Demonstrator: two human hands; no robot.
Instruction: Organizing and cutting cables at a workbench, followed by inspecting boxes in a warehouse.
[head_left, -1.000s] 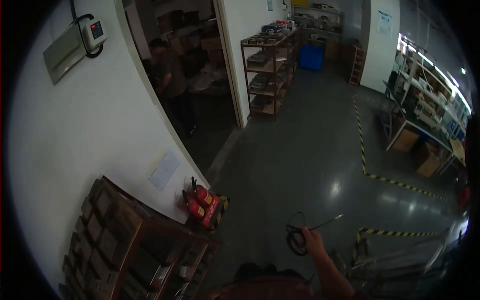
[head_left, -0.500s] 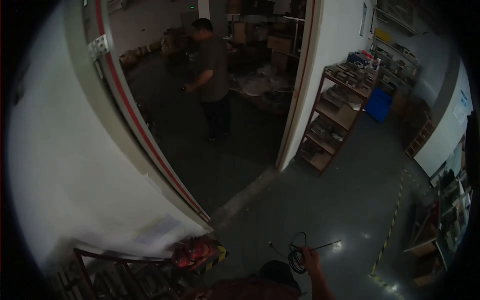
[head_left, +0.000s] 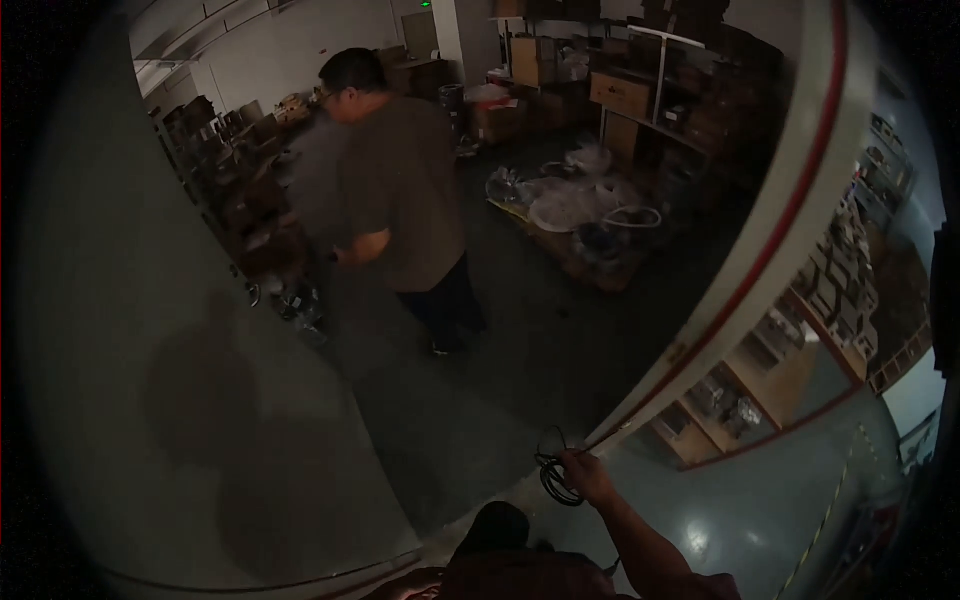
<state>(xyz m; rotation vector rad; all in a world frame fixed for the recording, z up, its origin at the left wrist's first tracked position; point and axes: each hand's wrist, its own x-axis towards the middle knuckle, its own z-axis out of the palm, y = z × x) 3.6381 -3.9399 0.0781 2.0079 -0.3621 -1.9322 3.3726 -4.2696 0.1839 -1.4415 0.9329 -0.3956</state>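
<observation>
Coiled cable [head_left: 556,490] is sheathed in black. Off-white door frame [head_left: 862,80] is marked with a red stripe [head_left: 795,200]. Co-worker's T-shirt [head_left: 415,190] is dyed grey-brown, trousers [head_left: 440,300] dark navy. Floor tape [head_left: 838,505] is banded yellow and dark.

1 person [head_left: 405,190] stands left of a pallet [head_left: 572,262] bearing pale bundles [head_left: 570,207]. A brown box [head_left: 620,95] rests on shelving [head_left: 661,75] beyond them.

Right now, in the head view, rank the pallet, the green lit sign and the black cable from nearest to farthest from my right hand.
1. Black cable: coiled, in the right hand.
2. Pallet: low down, ahead.
3. Green lit sign: high up, much farther back, to the left.
</observation>
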